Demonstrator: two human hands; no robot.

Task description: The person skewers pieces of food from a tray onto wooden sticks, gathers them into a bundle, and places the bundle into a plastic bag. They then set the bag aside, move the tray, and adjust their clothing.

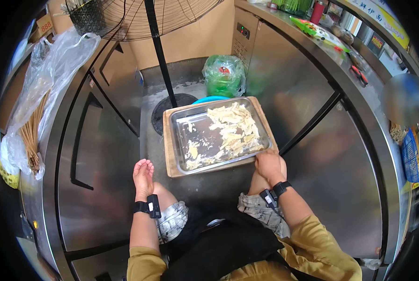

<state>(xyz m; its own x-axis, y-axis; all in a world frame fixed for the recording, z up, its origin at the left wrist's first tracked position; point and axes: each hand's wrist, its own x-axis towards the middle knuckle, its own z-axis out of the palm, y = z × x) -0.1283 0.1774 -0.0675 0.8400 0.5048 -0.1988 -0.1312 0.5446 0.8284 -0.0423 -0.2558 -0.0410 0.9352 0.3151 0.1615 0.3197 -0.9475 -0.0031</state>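
Note:
A metal tray [176, 136] rests on a wooden board [170, 161] in front of my knees. Pale yellowish torn strips and shreds [237, 126] lie in it, heaped toward the right, with smaller scraps at the near left. My right hand [269, 166] is closed, knuckles up, right at the near right corner of tray and board; what its fingers hold, if anything, I cannot tell. Over my left knee, left of the board, my left hand [144, 175] is turned palm up with loosely bent fingers and nothing visible in it.
Steel cabinets [307, 140] stand close on both sides. Behind the tray are a fan stand [160, 56] and a green plastic-wrapped bundle [223, 77]. Bundled sticks in a plastic bag [33, 131] lie on the left counter; red-handled scissors [358, 75] lie on the right one.

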